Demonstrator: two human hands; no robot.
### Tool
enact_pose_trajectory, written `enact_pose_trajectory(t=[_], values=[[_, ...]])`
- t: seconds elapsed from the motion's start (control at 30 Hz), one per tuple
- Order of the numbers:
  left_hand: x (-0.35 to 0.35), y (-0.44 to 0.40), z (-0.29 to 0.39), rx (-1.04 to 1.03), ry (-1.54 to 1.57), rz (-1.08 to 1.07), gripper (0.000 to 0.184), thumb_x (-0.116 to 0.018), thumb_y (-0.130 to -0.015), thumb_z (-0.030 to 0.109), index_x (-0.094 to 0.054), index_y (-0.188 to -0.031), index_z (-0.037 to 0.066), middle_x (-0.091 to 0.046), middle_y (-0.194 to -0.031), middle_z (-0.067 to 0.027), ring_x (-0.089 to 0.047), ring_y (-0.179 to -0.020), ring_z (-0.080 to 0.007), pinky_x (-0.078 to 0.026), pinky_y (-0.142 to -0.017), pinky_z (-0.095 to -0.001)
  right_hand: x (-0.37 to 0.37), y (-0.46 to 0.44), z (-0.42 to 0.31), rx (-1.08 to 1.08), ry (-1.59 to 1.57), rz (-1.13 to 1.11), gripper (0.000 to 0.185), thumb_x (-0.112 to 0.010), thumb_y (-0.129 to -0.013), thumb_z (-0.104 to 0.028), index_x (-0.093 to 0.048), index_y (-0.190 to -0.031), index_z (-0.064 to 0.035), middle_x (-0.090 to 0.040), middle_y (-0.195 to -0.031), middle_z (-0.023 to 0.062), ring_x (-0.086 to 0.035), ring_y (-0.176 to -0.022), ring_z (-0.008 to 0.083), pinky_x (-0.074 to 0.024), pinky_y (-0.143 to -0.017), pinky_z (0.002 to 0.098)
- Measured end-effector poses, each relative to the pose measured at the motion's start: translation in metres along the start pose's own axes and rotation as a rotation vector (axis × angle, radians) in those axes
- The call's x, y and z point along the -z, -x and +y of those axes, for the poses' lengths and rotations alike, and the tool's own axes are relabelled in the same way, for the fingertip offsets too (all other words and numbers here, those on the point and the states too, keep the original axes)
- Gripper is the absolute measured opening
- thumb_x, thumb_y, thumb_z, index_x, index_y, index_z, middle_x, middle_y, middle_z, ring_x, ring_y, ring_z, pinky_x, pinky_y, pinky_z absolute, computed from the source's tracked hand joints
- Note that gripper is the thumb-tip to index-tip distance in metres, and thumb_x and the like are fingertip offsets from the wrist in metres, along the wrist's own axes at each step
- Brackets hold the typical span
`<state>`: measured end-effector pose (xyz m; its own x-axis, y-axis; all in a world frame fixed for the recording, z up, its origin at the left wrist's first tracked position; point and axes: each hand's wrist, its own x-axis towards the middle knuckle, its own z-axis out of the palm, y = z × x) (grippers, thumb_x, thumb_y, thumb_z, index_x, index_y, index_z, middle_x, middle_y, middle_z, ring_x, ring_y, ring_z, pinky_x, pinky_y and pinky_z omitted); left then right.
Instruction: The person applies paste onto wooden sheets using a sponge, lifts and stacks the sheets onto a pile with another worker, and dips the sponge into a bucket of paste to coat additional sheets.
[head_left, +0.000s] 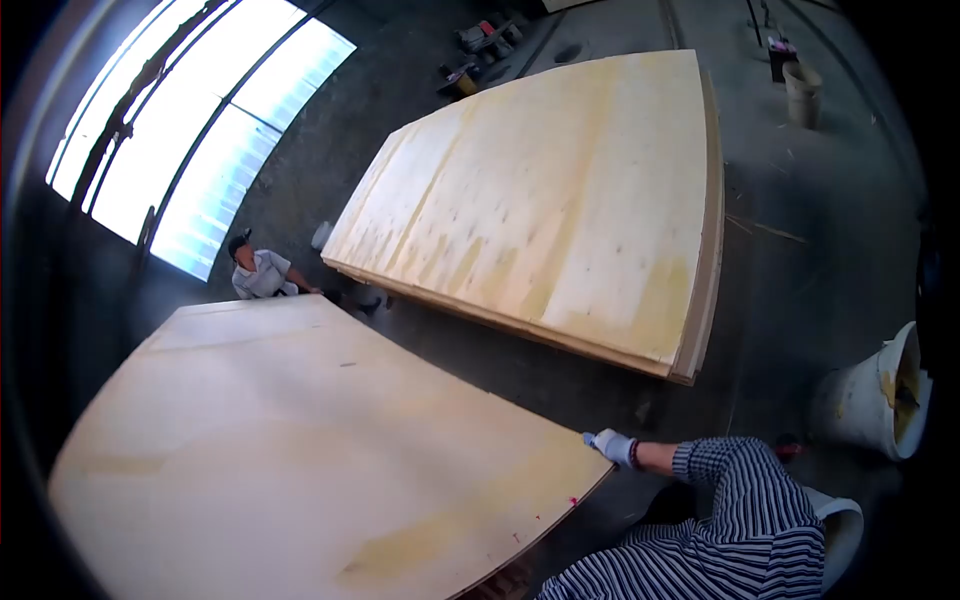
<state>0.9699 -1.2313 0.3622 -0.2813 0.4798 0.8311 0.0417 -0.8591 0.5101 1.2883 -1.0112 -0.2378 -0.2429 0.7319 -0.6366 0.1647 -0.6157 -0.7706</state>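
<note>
My right hand [613, 447], in a white glove below a striped sleeve, is closed around the near right corner of a large plywood sheet [270, 430]. Yellowish patches mark the pale sheet, and small red spots lie close to its near edge. My left hand is out of view. At the far end of the same sheet, a co-worker [263, 274] in a light shirt and dark cap has a hand at the corner.
Beyond a dark gap of floor, a stack of plywood sheets [530, 200] stands with slightly uneven edges. On the right are a stained white bucket [850, 405] and, farther off, another bucket [803, 95]. Bright window panels [215, 140] fill the upper left.
</note>
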Motion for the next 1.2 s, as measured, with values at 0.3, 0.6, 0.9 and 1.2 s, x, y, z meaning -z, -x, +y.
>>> enact_pose_trajectory(t=[0.3,0.6,0.9,1.2], values=[[-0.26,-0.2,-0.162,0.439,0.362,-0.944,0.071,-0.034,-0.1,0.051,-0.017,-0.153,0.007,-0.018,-0.158,-0.0154,-0.017,-0.147,-0.0275,-0.013,-0.119,-0.045,0.013,0.051,-0.052,-0.221,-0.466,-0.195,0.052,-0.048,-0.096,-0.054,-0.068,-0.108,-0.0077,-0.069,-0.094,0.0063,-0.06,-0.067,0.0151,-0.0454,-0.054,0.0327],[-0.204,-0.122,-0.298,0.72,0.52,-0.629,0.06,-0.032,-0.104,0.042,-0.017,-0.154,0.012,-0.012,-0.161,-0.0124,-0.011,-0.149,-0.0261,-0.009,-0.121,-0.0444,0.008,0.037,-0.044,-0.36,-1.336,-1.308,0.052,-0.043,-0.099,-0.047,-0.055,-0.114,0.0012,-0.061,-0.067,0.0011,-0.059,-0.052,0.0107,-0.0446,-0.041,0.0244],[-0.018,-0.038,-0.347,0.807,0.261,-0.328,0.066,-0.039,-0.096,0.05,-0.029,-0.149,0.012,-0.033,-0.151,-0.0125,-0.029,-0.14,-0.0257,-0.019,-0.118,-0.0441,0.037,0.043,-0.053,-0.244,-1.381,-0.998,0.067,-0.039,-0.099,-0.053,-0.051,-0.127,0.0066,-0.064,-0.074,0.0015,-0.057,-0.058,0.0117,-0.0477,-0.052,0.0261],[0.049,0.111,-0.589,1.034,0.263,-0.36,0.047,-0.033,-0.105,0.03,-0.031,-0.149,0.013,-0.031,-0.156,-0.0037,-0.033,-0.14,-0.0225,-0.029,-0.112,-0.0429,0.08,0.02,-0.023,0.032,-1.522,-0.606,0.068,-0.04,-0.098,-0.055,-0.054,-0.123,0.0071,-0.069,-0.08,0.0099,-0.067,-0.069,0.0223,-0.0548,-0.058,0.0354]])
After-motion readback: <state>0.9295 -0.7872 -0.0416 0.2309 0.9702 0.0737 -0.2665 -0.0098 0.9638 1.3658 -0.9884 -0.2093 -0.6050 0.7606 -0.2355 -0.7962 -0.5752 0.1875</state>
